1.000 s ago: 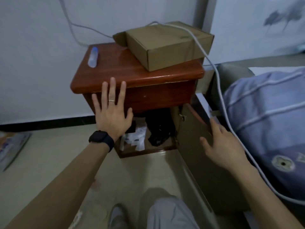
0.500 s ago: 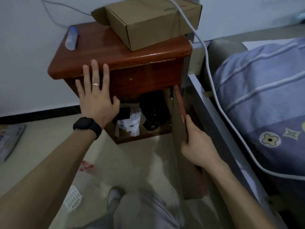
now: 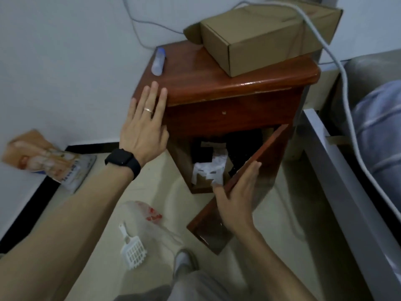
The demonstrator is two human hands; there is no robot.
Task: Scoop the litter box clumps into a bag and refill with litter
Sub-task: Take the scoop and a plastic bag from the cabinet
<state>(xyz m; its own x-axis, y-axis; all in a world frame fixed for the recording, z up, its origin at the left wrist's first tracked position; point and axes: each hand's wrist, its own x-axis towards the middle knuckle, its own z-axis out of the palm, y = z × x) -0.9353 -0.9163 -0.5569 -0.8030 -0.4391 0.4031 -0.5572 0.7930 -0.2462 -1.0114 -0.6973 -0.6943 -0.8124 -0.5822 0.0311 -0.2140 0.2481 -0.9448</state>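
A white slotted litter scoop [image 3: 133,250] lies on the tiled floor beside a crumpled clear plastic bag [image 3: 149,216] with red print. An orange litter package [image 3: 45,159] lies flat by the left wall. No litter box is in view. My left hand [image 3: 144,131], wearing a ring and a black watch, rests flat with fingers spread against the left front corner of a red-brown nightstand [image 3: 238,83]. My right hand [image 3: 236,198] grips the free edge of its half-open cabinet door [image 3: 260,161], fingers on the outer face, thumb inside.
Inside the cabinet are white papers [image 3: 209,170] and dark items. On the nightstand sit a cardboard box [image 3: 260,38] and a small blue-capped bottle [image 3: 158,61]. A grey cable [image 3: 347,94] runs over the bed [image 3: 347,192] at right. My shoe [image 3: 184,260] is near the scoop.
My right hand has swung the cabinet door from wide open to half shut. My left hand stays on the nightstand. The view has tilted down, bringing the scoop and bag into sight.
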